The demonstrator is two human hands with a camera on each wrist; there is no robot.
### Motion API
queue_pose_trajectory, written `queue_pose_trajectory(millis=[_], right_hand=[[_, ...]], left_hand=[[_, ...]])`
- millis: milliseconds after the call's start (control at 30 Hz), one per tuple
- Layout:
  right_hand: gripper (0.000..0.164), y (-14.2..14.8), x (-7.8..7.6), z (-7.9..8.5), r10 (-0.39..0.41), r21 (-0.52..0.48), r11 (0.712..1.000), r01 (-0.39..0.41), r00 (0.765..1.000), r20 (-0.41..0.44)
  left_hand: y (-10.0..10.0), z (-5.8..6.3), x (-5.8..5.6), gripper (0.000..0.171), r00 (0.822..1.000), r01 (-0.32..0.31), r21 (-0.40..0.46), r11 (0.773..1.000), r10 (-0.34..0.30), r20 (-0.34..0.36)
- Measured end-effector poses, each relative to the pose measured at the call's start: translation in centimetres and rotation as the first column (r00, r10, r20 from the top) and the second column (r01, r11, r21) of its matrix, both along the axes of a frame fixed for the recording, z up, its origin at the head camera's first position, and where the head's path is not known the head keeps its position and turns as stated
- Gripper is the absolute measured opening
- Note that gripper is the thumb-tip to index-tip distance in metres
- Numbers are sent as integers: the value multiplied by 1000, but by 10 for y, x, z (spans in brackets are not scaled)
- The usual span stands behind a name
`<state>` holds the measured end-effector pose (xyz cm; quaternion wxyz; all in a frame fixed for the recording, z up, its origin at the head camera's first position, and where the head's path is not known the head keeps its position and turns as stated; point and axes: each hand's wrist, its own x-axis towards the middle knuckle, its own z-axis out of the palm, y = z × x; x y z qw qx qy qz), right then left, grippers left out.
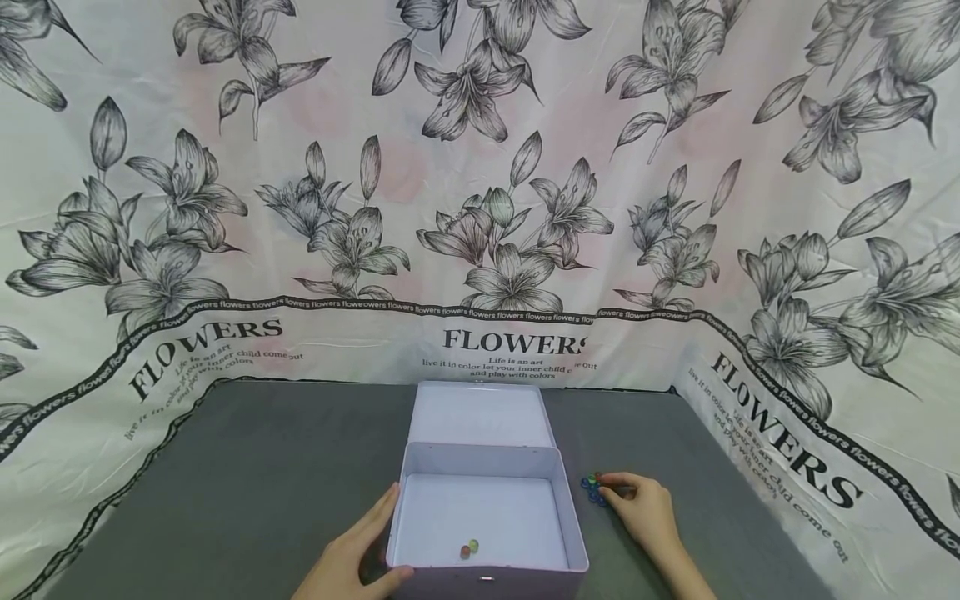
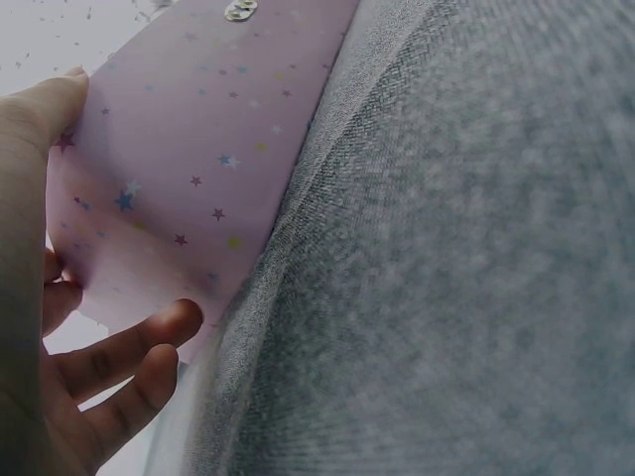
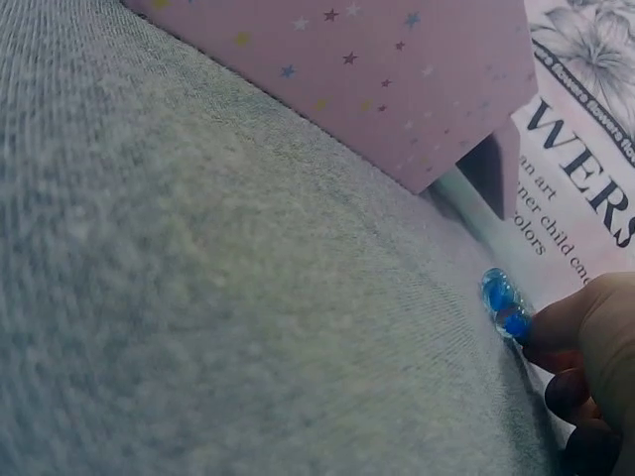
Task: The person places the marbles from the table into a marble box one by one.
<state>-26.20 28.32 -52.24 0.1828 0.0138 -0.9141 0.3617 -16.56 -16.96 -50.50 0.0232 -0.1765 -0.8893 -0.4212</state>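
"What fills the view?"

"A floral fabric backdrop (image 1: 517,217) behind a dark grey surface (image 1: 285,467). At centre on that surface sits a star-printed pink box (image 1: 480,512), its open lid (image 1: 480,414) tipped away at the back."

"And the hands?"

"The left hand (image 1: 352,554) is spread around the box's near left corner, thumb on the front rim, fingers against the side. The right hand (image 1: 643,507), fingers bent, is just right of the box; whether it pinches anything, I cannot tell."

"The smallest things?"

"Glassy marbles (image 1: 594,497), mostly blue, clustered at the right hand's fingertips. Inside the box, near its front wall, a reddish marble (image 1: 466,552) lies beside a yellow-green marble (image 1: 473,546)."
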Motion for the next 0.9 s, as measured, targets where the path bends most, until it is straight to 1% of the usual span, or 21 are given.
queue_pose_trajectory(millis=[267, 400, 600, 900], right_hand=[[14, -1, 0, -5, 18, 17, 1000, -17, 998, -65], [15, -2, 0, -6, 20, 25, 1000, -18, 996, -92], [16, -2, -1, -9, 27, 12, 1000, -26, 992, -127], [15, -2, 1, -9, 3, -24, 1000, -6, 991, -132]], left_hand=[[0, 0, 0, 99, 1000, -2, -5, 1000, 2, 3], [0, -1, -1, 99, 1000, 1, -10, 1000, -1, -10], [0, -1, -1, 99, 1000, 3, -8, 1000, -3, -5], [-1, -3, -2, 99, 1000, 7, -6, 1000, -7, -15]])
